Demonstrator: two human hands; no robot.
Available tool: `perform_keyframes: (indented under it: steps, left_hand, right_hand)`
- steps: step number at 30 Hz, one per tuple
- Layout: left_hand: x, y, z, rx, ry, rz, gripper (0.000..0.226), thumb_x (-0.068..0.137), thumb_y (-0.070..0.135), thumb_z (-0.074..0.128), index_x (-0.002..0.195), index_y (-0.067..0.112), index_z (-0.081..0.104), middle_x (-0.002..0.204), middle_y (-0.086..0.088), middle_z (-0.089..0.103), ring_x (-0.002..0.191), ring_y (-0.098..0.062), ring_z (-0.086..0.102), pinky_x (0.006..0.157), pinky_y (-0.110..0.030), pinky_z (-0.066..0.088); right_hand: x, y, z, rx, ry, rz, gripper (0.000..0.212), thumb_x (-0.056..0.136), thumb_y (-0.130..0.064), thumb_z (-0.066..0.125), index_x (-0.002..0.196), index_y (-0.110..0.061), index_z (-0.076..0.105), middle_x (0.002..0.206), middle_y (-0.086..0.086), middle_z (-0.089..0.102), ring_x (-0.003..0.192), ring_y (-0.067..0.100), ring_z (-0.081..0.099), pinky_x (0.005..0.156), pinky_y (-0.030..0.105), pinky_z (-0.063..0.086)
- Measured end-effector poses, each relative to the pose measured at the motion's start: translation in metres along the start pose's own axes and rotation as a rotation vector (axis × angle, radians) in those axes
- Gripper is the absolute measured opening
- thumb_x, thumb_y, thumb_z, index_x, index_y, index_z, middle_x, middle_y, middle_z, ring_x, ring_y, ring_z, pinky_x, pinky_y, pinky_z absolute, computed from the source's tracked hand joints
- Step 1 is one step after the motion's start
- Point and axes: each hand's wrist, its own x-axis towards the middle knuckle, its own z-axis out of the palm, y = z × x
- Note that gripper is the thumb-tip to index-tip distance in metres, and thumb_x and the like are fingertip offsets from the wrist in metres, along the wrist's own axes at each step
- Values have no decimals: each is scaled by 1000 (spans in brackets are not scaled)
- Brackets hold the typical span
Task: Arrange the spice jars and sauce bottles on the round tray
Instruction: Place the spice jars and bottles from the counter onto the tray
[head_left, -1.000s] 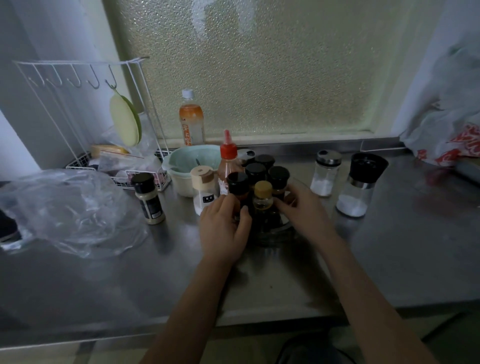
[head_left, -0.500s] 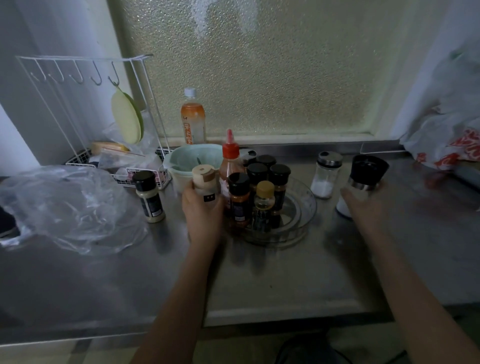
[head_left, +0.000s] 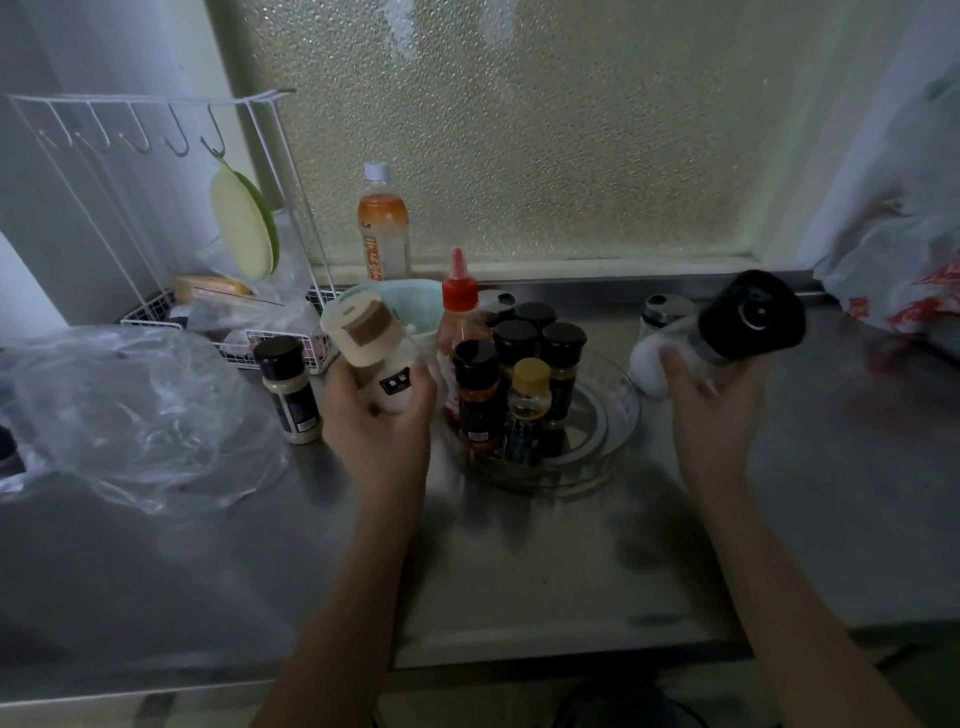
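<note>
A clear round tray sits mid-counter, holding several dark-capped spice jars, a yellow-capped bottle and a red-capped sauce bottle on its left half. My left hand holds a white jar with a beige lid, lifted and tilted left of the tray. My right hand holds a black-topped grinder with white contents, lifted and tilted right of the tray. A steel-lidded shaker stands behind it. A black-capped jar stands on the counter to the left.
A crumpled clear plastic bag lies at the left. Behind are a white wire rack, a pale bowl and an orange drink bottle. A printed plastic bag sits at the far right. The steel counter edge runs near me.
Both hands left the tray; the left took the beige-lidded jar and the right took the black-topped grinder, and both have lifted them off the counter and tilted them.
</note>
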Motion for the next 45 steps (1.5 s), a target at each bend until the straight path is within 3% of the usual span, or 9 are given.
perform_keyframes:
  steps: [3, 7, 14, 18, 21, 25, 28, 34, 45]
  left_hand:
    - [-12, 5, -1, -25, -105, 89, 35, 71, 39, 64, 100, 20, 56, 89, 10, 58, 81, 6, 56, 70, -9, 44]
    - [-15, 3, 1, -11, -145, 84, 43, 68, 44, 64, 105, 24, 54, 95, 10, 56, 86, 14, 53, 70, -20, 49]
    - [-14, 4, 0, 12, -132, 93, 46, 70, 41, 65, 108, 17, 56, 100, 8, 55, 90, -2, 52, 73, -32, 51]
    - [-15, 6, 1, 25, -144, 106, 49, 70, 42, 64, 108, 12, 55, 101, 5, 54, 90, 2, 48, 75, -16, 44]
    - [-17, 6, 1, 20, -156, 112, 48, 71, 40, 64, 107, 10, 55, 101, 3, 52, 90, 3, 45, 75, 0, 35]
    - [-20, 8, 0, -18, -120, 107, 47, 72, 39, 64, 108, 11, 52, 100, 5, 48, 86, 9, 45, 75, -1, 36]
    - [-26, 11, 2, -2, -149, 147, 50, 72, 38, 63, 107, 4, 52, 100, 2, 47, 86, 9, 44, 76, 1, 34]
    - [-33, 5, 18, -5, -433, 114, 56, 72, 45, 62, 115, 11, 51, 110, -1, 54, 103, -14, 53, 86, -24, 44]
    - [-33, -8, 25, 147, -564, 186, 40, 78, 25, 70, 108, 7, 49, 101, 3, 48, 95, -9, 44, 79, -20, 35]
  right_hand:
    - [-9, -4, 17, -34, -136, 11, 58, 81, -25, 71, 129, -8, 45, 122, 3, 59, 109, 17, 56, 71, -1, 40]
    - [-17, -4, 31, -135, -197, -23, 56, 78, -37, 72, 122, -11, 49, 117, 7, 63, 104, 21, 59, 81, 24, 43]
    - [-27, 0, 36, -97, -305, -41, 27, 87, -34, 61, 105, -16, 52, 100, -2, 60, 93, 13, 57, 69, 1, 37]
    - [-45, 2, 37, -99, -281, -48, 48, 92, -54, 36, 115, -15, 52, 106, 2, 62, 99, 18, 59, 83, 30, 45]
    - [-52, -2, 28, -189, -178, -102, 49, 94, -49, 26, 100, -11, 56, 92, 3, 61, 92, 25, 59, 76, 28, 39]
    - [-28, -7, 14, -329, 23, -109, 46, 95, -32, 38, 131, -4, 44, 131, 18, 51, 120, 32, 44, 94, 32, 32]
    - [4, 7, 14, -329, -80, 72, 72, 88, -28, 58, 146, -7, 21, 152, 15, 28, 138, 30, 28, 110, 38, 26]
    - [28, 38, 23, -240, -212, 224, 70, 82, -27, 68, 138, -5, 33, 138, 19, 46, 123, 36, 49, 102, 45, 42]
    - [62, 47, 32, -259, -298, 240, 61, 76, -21, 75, 126, -3, 46, 128, 18, 57, 116, 32, 55, 89, 31, 40]
